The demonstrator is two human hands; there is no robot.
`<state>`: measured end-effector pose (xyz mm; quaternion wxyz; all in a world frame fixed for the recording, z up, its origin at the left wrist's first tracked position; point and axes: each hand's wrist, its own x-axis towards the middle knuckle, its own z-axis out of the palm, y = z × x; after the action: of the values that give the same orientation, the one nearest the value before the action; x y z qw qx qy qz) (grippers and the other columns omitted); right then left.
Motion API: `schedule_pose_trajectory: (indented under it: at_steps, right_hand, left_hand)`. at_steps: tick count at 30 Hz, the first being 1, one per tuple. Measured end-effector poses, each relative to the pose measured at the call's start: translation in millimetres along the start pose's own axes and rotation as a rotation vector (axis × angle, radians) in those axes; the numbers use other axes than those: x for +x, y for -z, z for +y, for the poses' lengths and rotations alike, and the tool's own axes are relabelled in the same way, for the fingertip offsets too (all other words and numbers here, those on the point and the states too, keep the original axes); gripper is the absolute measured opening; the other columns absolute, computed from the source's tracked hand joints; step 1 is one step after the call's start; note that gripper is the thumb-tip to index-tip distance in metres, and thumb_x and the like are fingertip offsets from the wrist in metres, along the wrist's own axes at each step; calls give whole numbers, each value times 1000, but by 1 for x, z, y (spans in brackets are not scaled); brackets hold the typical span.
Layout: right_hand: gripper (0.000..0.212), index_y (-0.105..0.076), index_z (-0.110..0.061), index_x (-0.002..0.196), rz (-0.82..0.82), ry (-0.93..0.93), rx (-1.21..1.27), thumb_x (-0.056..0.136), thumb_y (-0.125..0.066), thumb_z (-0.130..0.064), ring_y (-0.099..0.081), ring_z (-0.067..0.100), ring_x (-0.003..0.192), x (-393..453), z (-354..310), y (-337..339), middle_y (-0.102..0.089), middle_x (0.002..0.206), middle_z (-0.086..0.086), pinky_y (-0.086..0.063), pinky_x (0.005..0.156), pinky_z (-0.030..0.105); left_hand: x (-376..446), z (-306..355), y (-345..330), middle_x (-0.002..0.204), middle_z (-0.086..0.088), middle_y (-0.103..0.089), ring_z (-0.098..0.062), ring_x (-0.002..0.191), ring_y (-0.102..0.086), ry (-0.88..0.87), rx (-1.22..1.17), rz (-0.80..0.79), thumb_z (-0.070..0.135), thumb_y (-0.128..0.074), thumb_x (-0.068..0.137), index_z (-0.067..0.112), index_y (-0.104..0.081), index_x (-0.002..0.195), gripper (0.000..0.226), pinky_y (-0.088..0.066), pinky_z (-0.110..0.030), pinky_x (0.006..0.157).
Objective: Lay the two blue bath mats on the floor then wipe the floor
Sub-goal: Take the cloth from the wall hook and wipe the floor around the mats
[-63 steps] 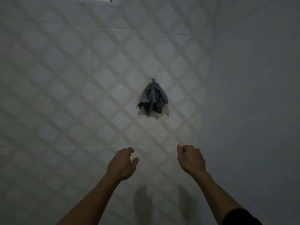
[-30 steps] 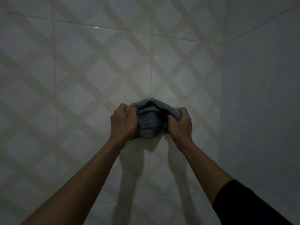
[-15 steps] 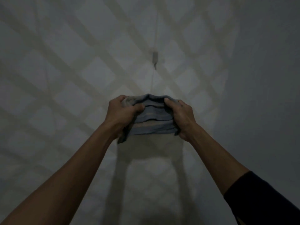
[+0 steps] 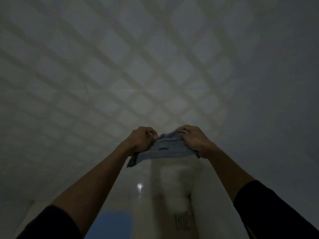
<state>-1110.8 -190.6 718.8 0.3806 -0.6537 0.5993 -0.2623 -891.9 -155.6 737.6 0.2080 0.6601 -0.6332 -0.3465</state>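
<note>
A grey-blue cloth point(image 4: 165, 150) hangs stretched between both hands in front of the tiled wall. My left hand point(image 4: 141, 138) grips its left end, and a corner droops below that wrist. Its right end is bunched inside my right hand point(image 4: 193, 139). A blue bath mat point(image 4: 112, 225) lies on the floor at the bottom, blurred, between my forearms. Only one mat shows.
The diamond-patterned tiled wall point(image 4: 138, 66) fills the view ahead, and a plain wall point(image 4: 284, 100) meets it on the right. The glossy floor point(image 4: 143, 200) shows below, with a square floor drain point(image 4: 182, 221) to the right of the mat.
Both hands reached up to the cloth hanging on the wall hook, took hold of it, and lifted it off. They now hold it lower and spread wider, and the view has tilted down to the floor.
</note>
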Motion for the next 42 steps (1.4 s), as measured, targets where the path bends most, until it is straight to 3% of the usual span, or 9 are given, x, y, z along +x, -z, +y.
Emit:
schedule_pose_trajectory:
  at_steps: [5,8,11,13,16,20,30,36,42]
  right_hand:
    - [31,-64,-15,123,-141,-88,23,93,-57,-14,-56,29,117,-48,89,-44,-60,130,9,-49,92,39]
    - [44,-58,-23,132,-298,-159,32,89,-68,-25,-56,29,116,-79,130,-70,-59,123,6,-47,86,36]
    - [42,-63,-22,127,-419,-155,-214,87,-71,-32,-58,28,116,-96,161,-100,-61,126,8,-48,94,35]
    - [32,-69,-16,115,-488,-150,-424,89,-63,-34,-62,31,107,-104,181,-128,-66,119,12,-48,83,31]
    - [45,-69,-16,115,-546,-208,-525,87,-54,-48,-63,31,105,-116,213,-172,-66,119,12,-45,75,25]
    - [57,-65,-31,123,-449,-228,-445,81,-56,-68,-60,23,116,-130,260,-231,-65,128,2,-48,94,28]
    - [76,-32,-31,148,-356,-158,-657,87,-28,-76,-53,32,120,-90,392,-393,-47,141,9,-47,97,42]
    - [70,-28,-29,150,-263,-82,-757,91,-34,-68,-56,36,110,-38,517,-495,-45,135,14,-46,89,41]
    - [69,-25,-28,152,-200,10,-823,94,-32,-65,-56,38,110,16,633,-583,-39,143,15,-46,89,40]
  left_hand:
    - [-38,-48,-90,108,-1,-72,-20,105,-66,212,-43,-192,29,-88,72,16,-73,116,48,-54,-33,93]
    - [-54,-82,-140,111,-8,-73,-22,103,-68,278,25,-236,13,-83,77,11,-76,110,34,-56,-29,89]
    - [-68,-116,-182,108,-11,-74,-28,92,-70,268,306,-294,29,-71,88,17,-76,115,30,-58,-34,77]
    - [-77,-140,-205,104,-11,-73,-29,88,-69,273,469,-326,41,-66,89,18,-73,117,37,-56,-33,71]
    - [-82,-179,-232,111,-8,-70,-27,96,-68,257,583,-354,48,-61,90,26,-70,123,41,-58,-36,82]
    - [-79,-243,-262,138,-5,-56,-24,126,-54,245,504,-383,52,-52,94,39,-51,143,50,-49,-41,101]
    - [-35,-426,-360,117,-10,-49,-26,86,-59,196,605,-260,65,-29,96,35,-49,139,56,-39,-33,66]
    - [25,-550,-460,116,-11,-49,-22,72,-47,183,727,-238,61,-31,98,31,-49,136,52,-36,-34,65]
    - [86,-669,-556,117,-13,-51,-32,81,-64,160,718,-78,59,-34,98,30,-55,127,46,-38,-33,62]
